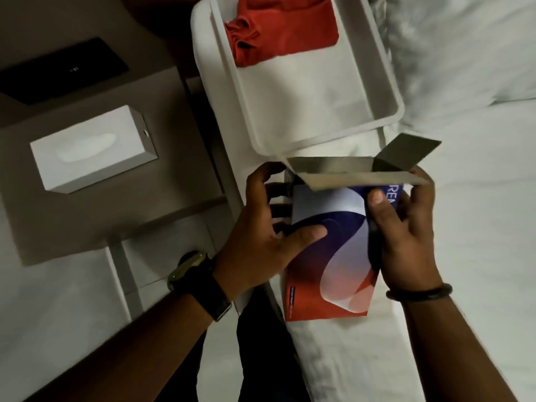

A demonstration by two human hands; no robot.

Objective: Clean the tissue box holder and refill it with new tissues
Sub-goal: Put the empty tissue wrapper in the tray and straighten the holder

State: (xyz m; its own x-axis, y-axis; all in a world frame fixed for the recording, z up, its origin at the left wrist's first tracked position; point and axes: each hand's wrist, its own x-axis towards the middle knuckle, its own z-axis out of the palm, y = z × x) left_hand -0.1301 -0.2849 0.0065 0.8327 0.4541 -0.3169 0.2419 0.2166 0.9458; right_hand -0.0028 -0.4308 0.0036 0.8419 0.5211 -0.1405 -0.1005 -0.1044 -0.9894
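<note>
I hold a purple, white and red tissue box (336, 256) upright over the bed, its far end flaps (356, 169) folded open. My left hand (266, 227) grips its left side, thumb across the front. My right hand (406, 233) grips the right side, thumb on the front face. The white tissue box holder (92, 149) lies on the brown bedside table at left, apart from both hands, with an oval slot on top.
A white tray (388, 82) holding a red cloth (281, 30) sits on the bed beyond the box. A black flat device (63, 71) lies on the bedside table (116, 213). A white pillow (464, 47) is at upper right.
</note>
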